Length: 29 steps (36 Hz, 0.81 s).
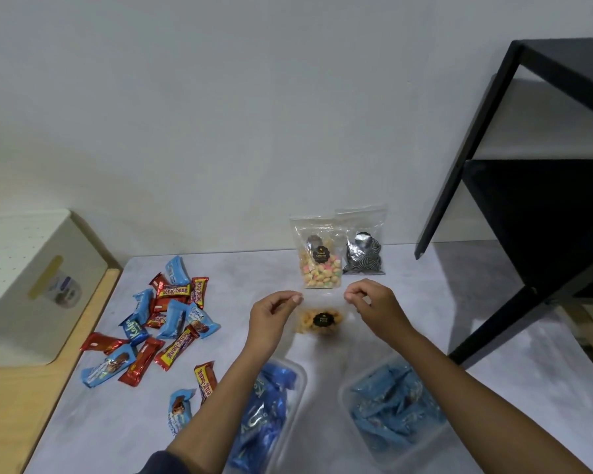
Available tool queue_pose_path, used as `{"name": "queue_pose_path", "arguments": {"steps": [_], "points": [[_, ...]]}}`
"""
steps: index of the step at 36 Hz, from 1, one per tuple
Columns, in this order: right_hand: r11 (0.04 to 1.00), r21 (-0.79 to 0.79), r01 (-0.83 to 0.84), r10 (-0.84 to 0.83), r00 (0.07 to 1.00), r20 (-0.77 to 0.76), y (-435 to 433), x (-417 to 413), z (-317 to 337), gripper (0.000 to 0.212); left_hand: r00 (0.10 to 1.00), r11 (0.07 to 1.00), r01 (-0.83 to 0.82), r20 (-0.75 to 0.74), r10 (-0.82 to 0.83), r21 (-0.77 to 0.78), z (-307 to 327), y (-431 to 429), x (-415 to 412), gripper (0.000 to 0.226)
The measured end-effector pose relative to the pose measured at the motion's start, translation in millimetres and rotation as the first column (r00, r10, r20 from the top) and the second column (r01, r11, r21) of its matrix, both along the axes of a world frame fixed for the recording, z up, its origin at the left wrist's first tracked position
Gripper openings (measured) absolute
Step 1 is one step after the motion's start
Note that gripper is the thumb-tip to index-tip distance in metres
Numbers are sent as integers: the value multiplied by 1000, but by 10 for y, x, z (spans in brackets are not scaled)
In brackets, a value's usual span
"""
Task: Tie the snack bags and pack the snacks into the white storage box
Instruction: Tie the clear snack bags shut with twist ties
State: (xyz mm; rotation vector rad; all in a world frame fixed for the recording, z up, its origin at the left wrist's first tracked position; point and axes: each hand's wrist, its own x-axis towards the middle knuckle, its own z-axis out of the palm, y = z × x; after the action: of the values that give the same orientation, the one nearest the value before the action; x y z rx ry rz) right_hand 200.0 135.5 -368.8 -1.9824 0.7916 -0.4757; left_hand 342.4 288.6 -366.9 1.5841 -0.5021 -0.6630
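Two tubs hold blue packets [391,408]: left tub [302,378], right tub [345,396]; left hand [271,319], right hand [374,309] pinch snack bag [319,322] top.

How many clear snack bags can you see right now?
3. The colourful biscuit bag stands near the wall; the dark snack bag is behind it, to the right; the orange snack bag is in front, its top pinched by the left hand and right hand. None looks hidden.

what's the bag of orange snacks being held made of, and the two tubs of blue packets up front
The clear bag of orange snacks: thin glossy plastic film, it seems; contents show through. The two translucent tubs of blue packets: likely rigid frosted plastic; packets look hazy through the walls.
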Motion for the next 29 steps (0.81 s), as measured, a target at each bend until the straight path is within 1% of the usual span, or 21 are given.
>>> {"name": "queue_pose_path", "arguments": {"steps": [2, 6, 10, 13, 16, 19, 22, 26, 29], "points": [[999, -49, -22, 20, 999, -44, 20, -17, 1, 20, 999, 999, 4, 47, -5, 33, -9, 21, -18, 9], [997, -59, -52, 48, 996, -73, 67, -36, 76, 20, 983, 994, -28, 184, 8, 107, -25, 11, -95, 12], [995, -19, -99, 96, 988, -122, 88, -43, 146, 21, 978, 980, -85, 203, 48, 178, -38, -12, -153, 13], [992, 9, -124, 124, 986, -115, 95, -47, 166, 18, 971, 976, -103, 233, 56, 192, -34, -26, -154, 15], [985, -19, -169, 164, 975, -147, 97, -44, 179, 5, 972, 977, -96, 228, 51, 191, -8, -53, -162, 16], [972, -68, -224, 209, 962, -176, 96, -24, 192, 5, 976, 983, -82, 212, 46, 166, 12, -71, -180, 17], [966, -114, -232, 212, 963, -165, 94, -14, 211, 8, 983, 988, -54, 184, 27, 143, -2, -69, -190, 17], [981, -50, -187, 179, 974, -141, 65, -13, 173, 6, 988, 993, -6, 154, -13, 120, -21, -47, -187, 16], [983, 2, -182, 180, 972, -152, 48, 9, 151, 5, 992, 996, 16, 124, -27, 93, -19, -40, -167, 19]]}}
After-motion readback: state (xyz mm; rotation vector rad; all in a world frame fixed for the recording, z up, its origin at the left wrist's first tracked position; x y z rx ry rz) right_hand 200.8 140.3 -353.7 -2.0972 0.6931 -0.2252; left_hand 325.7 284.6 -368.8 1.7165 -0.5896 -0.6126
